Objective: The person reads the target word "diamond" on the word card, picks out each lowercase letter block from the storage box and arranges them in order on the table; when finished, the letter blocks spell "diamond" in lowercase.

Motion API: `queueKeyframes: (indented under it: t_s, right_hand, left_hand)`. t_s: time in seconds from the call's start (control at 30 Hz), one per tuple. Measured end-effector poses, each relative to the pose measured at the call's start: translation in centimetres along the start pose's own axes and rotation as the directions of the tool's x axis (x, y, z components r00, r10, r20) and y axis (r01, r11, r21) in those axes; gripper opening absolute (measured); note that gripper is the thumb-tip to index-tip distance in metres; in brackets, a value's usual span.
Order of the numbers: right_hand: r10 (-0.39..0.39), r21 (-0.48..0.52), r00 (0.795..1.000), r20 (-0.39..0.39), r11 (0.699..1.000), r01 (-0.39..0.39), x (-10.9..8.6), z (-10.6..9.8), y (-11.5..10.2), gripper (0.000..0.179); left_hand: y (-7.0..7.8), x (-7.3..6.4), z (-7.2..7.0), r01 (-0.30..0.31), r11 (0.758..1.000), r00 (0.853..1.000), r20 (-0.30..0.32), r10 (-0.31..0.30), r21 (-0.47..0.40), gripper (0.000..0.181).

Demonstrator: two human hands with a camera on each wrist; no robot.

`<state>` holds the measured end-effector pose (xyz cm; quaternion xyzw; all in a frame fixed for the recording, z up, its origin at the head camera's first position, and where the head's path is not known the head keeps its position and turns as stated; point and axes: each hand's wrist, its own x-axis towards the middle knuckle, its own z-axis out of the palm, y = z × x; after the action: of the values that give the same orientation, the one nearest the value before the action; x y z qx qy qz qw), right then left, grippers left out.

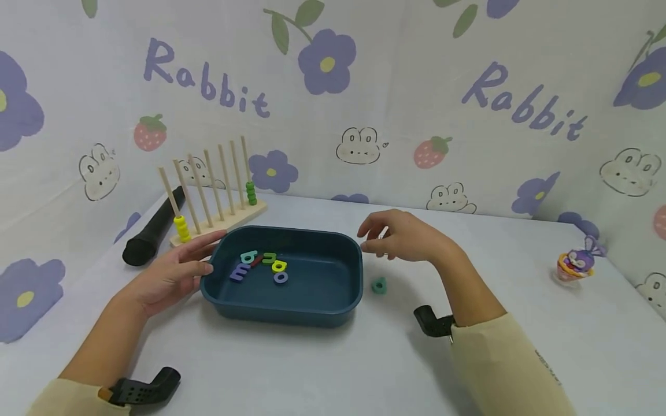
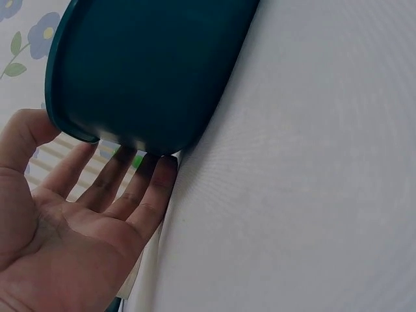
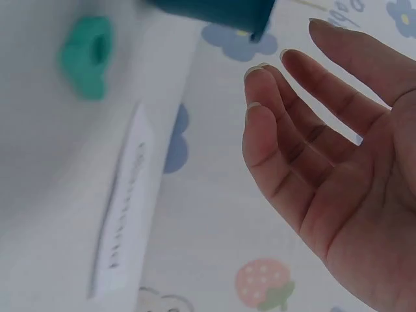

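Your right hand (image 1: 399, 236), loosely curved and empty, is nearer the green letter (image 1: 379, 285), which lies below its fingertips, toward you, beside the tray (image 1: 291, 318), long axis hard to tell; your left hand (image 1: 167, 278), fingers extended, touches the tray's left end.

The white worktop (image 1: 250, 375) carries a dark teal tub (image 1: 286, 316) near its middle. A green letter (image 1: 383, 283) lies just right of the tub. Behind the tub's left end stands a wooden rack (image 1: 229, 222), with a black microphone (image 1: 156, 228) on the rack's left. Far right sits a small toy (image 1: 574, 264).
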<state>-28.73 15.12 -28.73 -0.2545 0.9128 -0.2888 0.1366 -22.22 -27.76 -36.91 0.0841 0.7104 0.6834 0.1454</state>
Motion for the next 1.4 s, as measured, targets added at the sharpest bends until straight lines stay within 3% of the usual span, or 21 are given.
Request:
queueKeyframes:
  t_s: [0.5,0.87,1.4]
  right_hand:
    - [-0.075,0.021,0.996,0.054,0.997,0.074,3.3,-1.5,-4.7,0.026]
    - [-0.104,0.036,0.978,0.180,0.994,0.099,6.1,-0.8,-6.8,0.024]
    - [-0.143,0.027,0.957,0.252,0.990,0.141,9.2,1.2,-9.6,0.026]
  left_hand:
    - [0.7,0.0,0.3,-0.005,1.000,1.000,0.006,0.005,-0.029,0.070]
    - [0.4,0.0,0.4,0.006,0.999,1.000,0.004,-0.006,-0.044,0.070]
    - [0.5,-0.2,0.3,0.013,0.998,1.000,-0.001,-0.013,-0.054,0.070]
